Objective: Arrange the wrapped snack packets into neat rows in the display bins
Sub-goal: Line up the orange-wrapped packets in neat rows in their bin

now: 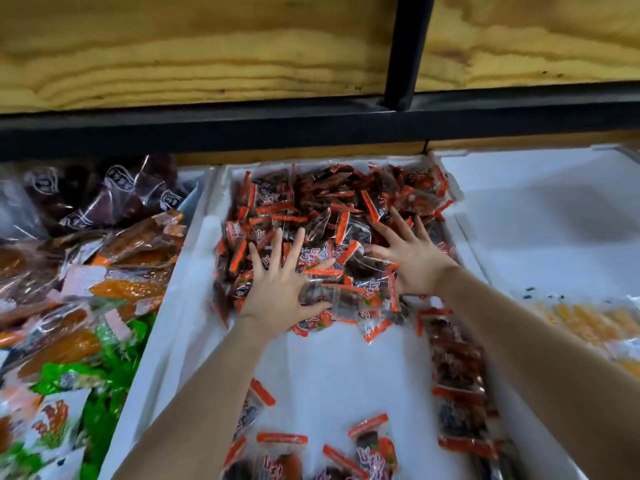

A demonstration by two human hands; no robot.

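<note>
Middle bin, white foam, long axis running 12 to 6 from the person. The heap of snack packets is piled at the 12 o'clock end and spans the bin from wall to wall, the packets lying at all angles with no common axis. Left hand lies palm down with fingers splayed on the heap's near edge, toward 10 o'clock. Right hand lies the same way, flat and spread, set a little deeper into the pile toward 1 o'clock. The hands are apart with packets between the thumbs, and neither grips anything. A started row runs along the bin's right wall at about 4 o'clock, in line with the bin's length. Loose packets are scattered at 6 o'clock. There is bare floor between the heap and these strays. Judgement: the heap lies ahead of both palms and the free space behind them, so any raking pull comes toward 6. The right hand is nearer the row.
</note>
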